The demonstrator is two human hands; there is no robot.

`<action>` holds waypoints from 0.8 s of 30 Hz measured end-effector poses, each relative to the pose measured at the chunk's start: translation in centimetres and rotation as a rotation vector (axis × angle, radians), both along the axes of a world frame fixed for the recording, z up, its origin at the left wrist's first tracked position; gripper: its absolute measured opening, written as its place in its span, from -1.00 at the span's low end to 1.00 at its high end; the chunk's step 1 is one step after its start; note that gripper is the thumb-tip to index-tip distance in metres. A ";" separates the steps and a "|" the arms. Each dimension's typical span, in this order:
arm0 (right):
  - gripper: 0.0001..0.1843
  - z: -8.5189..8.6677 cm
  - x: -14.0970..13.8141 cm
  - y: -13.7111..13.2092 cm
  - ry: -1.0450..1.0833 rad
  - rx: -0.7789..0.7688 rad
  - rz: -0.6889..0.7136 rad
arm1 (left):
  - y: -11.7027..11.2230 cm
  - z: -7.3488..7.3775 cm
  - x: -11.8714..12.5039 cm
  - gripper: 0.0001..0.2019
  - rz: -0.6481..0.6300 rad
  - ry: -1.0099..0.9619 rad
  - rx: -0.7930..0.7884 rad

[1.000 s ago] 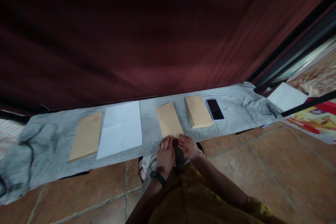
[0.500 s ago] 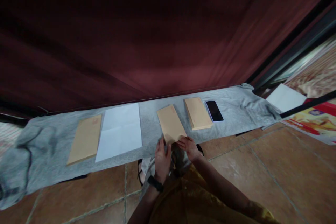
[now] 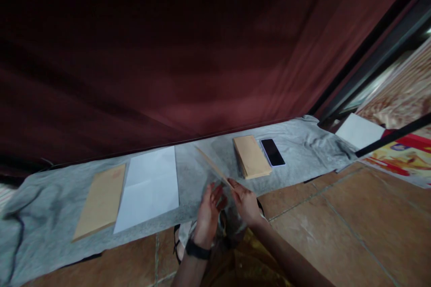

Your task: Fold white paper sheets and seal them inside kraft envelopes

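Observation:
My right hand [image 3: 245, 201] pinches one end of a brown envelope [image 3: 213, 166], which is turned on edge so only a thin strip of it shows. To its left, my left hand [image 3: 209, 210] has its fingers apart and the palm facing the envelope; no hold on it shows. A stack of brown envelopes [image 3: 252, 157] lies on the grey cloth just beyond my right hand. Left of my hands rest white sheets of paper [image 3: 150, 188] with a fold crease, and beside them another brown envelope pile [image 3: 101, 202].
A smartphone [image 3: 272, 152] lies right of the envelope stack. Grey cloth [image 3: 303, 152] covers the narrow surface, with a dark red curtain [image 3: 202, 76] behind it. A black bar, a white sheet [image 3: 360, 130] and a red-yellow package [image 3: 404, 157] are at the right.
The envelope has gone from lying flat to standing on edge in my right hand. My left hand has come off it and opened. The view has shifted slightly.

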State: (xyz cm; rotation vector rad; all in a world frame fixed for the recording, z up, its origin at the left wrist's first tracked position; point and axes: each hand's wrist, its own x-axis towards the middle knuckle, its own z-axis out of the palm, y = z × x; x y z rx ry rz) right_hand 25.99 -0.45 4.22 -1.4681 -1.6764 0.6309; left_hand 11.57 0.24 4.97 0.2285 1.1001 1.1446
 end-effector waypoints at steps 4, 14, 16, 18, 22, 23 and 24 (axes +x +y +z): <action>-0.39 -0.3 -1.3 -0.6 -0.453 0.147 0.087 | 0.9 1.4 0.1 -0.52 -0.001 -0.054 0.092; -0.35 -4.7 -1.8 -1.9 -0.226 0.113 0.193 | 1.6 -3.0 -1.9 -0.55 -0.113 0.212 0.232; -0.42 -5.5 -1.2 -1.7 -0.174 0.106 0.106 | 2.0 -3.8 -2.4 -0.57 -0.128 0.333 0.248; -0.49 -6.3 -0.6 -1.3 -0.180 0.091 -0.001 | 2.4 -4.4 -2.7 -0.60 -0.134 0.445 0.265; -0.56 -7.1 0.1 -0.4 -0.233 0.074 -0.097 | 3.1 -5.5 -3.0 -0.61 -0.139 0.520 0.254; -0.59 -7.3 0.2 -0.2 -0.236 0.074 -0.104 | 3.2 -5.8 -3.1 -0.61 -0.138 0.535 0.245; -0.62 -7.4 0.3 -0.1 -0.238 0.074 -0.109 | 3.3 -6.0 -3.2 -0.60 -0.133 0.552 0.235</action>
